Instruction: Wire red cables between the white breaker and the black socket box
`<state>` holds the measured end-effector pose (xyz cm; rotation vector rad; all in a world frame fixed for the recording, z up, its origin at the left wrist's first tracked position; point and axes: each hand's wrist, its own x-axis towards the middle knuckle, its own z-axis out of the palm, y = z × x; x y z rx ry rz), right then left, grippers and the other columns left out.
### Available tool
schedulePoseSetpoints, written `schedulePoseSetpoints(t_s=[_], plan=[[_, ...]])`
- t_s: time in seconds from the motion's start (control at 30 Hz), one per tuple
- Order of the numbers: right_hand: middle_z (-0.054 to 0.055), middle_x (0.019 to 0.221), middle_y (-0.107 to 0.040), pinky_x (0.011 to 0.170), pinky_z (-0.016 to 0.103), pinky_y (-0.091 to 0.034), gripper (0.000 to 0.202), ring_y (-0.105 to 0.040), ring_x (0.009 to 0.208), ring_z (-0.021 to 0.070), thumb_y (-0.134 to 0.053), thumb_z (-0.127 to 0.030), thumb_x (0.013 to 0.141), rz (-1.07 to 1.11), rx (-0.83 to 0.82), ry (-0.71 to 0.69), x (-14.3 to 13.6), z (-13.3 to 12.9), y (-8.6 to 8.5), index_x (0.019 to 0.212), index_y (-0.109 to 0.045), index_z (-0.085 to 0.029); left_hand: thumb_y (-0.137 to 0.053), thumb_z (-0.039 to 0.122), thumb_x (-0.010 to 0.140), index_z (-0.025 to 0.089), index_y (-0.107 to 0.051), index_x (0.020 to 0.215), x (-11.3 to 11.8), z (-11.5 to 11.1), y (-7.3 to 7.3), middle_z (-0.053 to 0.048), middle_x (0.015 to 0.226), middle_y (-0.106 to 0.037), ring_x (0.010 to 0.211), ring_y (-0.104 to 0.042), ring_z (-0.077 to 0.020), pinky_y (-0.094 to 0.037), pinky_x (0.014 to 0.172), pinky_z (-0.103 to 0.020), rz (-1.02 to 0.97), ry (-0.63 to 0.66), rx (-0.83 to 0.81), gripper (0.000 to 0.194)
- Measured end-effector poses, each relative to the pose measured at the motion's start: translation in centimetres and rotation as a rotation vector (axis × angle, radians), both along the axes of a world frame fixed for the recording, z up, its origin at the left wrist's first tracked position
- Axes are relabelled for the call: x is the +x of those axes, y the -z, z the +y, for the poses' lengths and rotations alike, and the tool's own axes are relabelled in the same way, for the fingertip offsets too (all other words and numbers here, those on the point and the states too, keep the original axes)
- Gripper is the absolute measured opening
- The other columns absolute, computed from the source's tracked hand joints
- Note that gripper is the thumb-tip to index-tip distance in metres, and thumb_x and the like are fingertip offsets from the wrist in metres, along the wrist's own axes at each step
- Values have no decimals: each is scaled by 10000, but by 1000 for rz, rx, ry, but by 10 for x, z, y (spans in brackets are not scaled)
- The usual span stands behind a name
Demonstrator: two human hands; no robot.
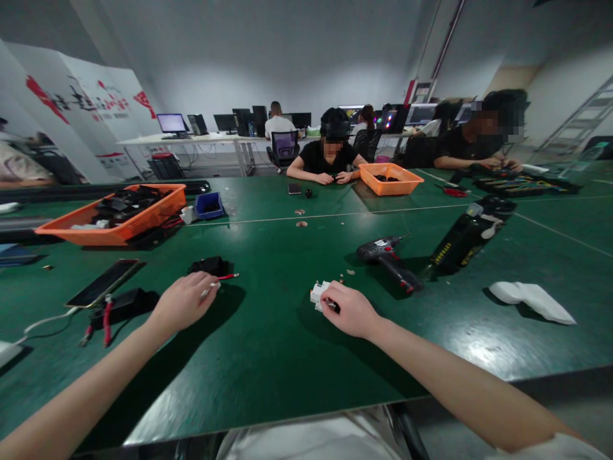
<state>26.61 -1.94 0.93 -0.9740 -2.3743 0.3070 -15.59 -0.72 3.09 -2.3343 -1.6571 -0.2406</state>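
My right hand (352,310) is closed around a small white blocky part (318,295), low over the green table. The fingers cover much of that part. To the left, my left hand (188,299) has its fingers curled down, with something small and whitish showing at the fingertips; what it is I cannot make out. Just beyond those fingers lies a black block (211,265), and a red lead with a metal terminal (230,276) pokes out beside them. A tiny brass-coloured piece (341,279) sits past my right hand.
A cordless drill (390,260) and a black bottle-like container (472,235) lie to the right, near a white wrapped item (531,301). At left are a phone (103,282), red-handled pliers (107,322) and an orange basket (167,214) of black parts. Opposite sits a person (330,153).
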Motion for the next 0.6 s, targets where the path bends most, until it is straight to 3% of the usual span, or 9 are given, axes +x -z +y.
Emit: schedulePoseSetpoints(t_s=[0.1, 0.2, 0.6], plan=[[31, 910, -613, 626, 254, -417, 39, -566, 722, 135, -600, -190, 928, -11, 7, 10, 0, 1, 1, 892, -613, -194, -389, 375, 986, 197, -654, 1164, -22, -22, 29, -121, 1215, -667, 1092, -644, -254, -505, 938, -378, -120, 104, 18, 365], [30, 897, -601, 637, 258, -414, 46, -562, 725, 137, -597, -187, 925, -18, 35, 25, 0, 2, 2, 882, -612, -192, -425, 328, 964, 204, -620, 1227, -33, -28, 43, -123, 1279, -625, 1123, -633, -248, -509, 971, -382, -204, 131, -1, 349], [29, 868, -588, 626, 247, -399, 111, -544, 713, 128, -554, -187, 953, -7, 57, 32, 2, 6, 3, 861, -615, -182, -429, 253, 879, 160, -426, 1491, -40, -31, 54, -166, 1460, -480, 1326, -515, -313, -407, 1149, -469, -241, 92, -119, 619]])
